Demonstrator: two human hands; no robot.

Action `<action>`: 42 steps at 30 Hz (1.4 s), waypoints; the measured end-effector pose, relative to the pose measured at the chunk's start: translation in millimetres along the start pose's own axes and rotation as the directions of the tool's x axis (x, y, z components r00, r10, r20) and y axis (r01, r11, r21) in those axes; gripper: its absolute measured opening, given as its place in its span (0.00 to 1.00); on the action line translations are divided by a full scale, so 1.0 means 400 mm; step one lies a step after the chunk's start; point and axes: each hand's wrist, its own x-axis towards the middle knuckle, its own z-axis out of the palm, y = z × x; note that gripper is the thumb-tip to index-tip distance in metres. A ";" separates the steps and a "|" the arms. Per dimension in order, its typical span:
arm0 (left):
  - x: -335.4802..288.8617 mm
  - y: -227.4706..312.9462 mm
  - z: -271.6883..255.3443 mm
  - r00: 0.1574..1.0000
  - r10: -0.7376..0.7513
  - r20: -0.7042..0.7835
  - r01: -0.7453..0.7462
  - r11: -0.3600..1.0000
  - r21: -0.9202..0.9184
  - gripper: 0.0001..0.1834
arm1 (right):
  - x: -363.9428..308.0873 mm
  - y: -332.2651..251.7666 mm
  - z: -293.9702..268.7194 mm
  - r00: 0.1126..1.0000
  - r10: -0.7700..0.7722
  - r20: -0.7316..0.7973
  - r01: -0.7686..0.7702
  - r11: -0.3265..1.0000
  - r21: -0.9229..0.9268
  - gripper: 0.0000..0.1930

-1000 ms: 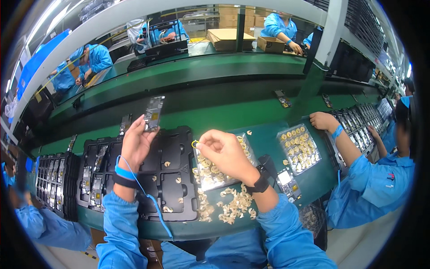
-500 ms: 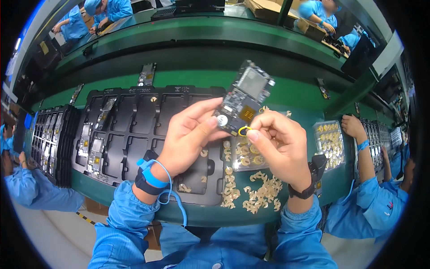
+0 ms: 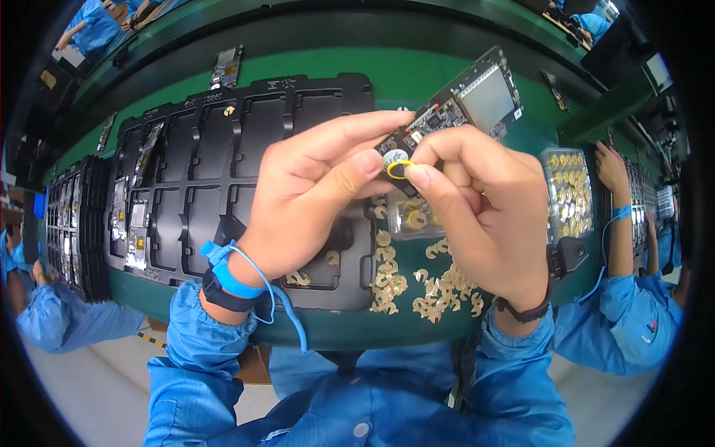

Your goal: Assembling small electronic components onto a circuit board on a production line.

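Note:
My left hand (image 3: pixel 305 194) grips the lower end of a circuit board (image 3: pixel 488 97), which tilts up to the right above the bench. A white round spot (image 3: pixel 395 157) shows on the board by my left thumb. Between thumb and forefinger my right hand (image 3: pixel 488 208) pinches a yellow-rimmed coin cell (image 3: pixel 398 170), held against or just in front of the board near that spot; whether they touch I cannot tell. Beneath both hands lies a clear tray of yellow-rimmed cells (image 3: pixel 408 232), partly hidden. Small pale notched pieces (image 3: pixel 439 298) are scattered nearer to me.
A black compartment tray (image 3: pixel 238 160) on the left holds several boards (image 3: pixel 138 231). Stacked black trays (image 3: pixel 74 223) stand farther left. Another clear tray of cells (image 3: pixel 570 197) lies right, beside a co-worker's arm (image 3: pixel 614 179). A blue coiled cord (image 3: pixel 290 320) hangs from my left wrist.
The view has tipped nearer to me. The board has turned farther to the right, and the coin cell in my right hand has come close to the white spot.

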 end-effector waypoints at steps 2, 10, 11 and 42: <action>0.000 0.003 0.004 1.000 -0.009 -0.012 0.009 1.000 0.022 0.23 | -0.003 0.007 0.004 1.000 -0.005 -0.003 0.005 1.000 0.010 0.03; -0.007 0.013 0.006 0.999 -0.032 -0.038 0.034 0.998 0.053 0.27 | -0.001 0.008 0.016 0.999 -0.039 -0.025 0.038 0.998 -0.039 0.02; -0.006 0.011 0.010 0.999 -0.033 -0.035 0.035 0.998 0.055 0.27 | -0.004 0.007 0.015 0.999 -0.021 -0.033 0.020 0.999 -0.039 0.02; -0.018 -0.011 0.055 0.985 0.090 -0.146 -0.075 0.991 0.107 0.22 | -0.009 0.013 0.033 0.994 0.066 -0.090 -0.069 0.997 -0.025 0.03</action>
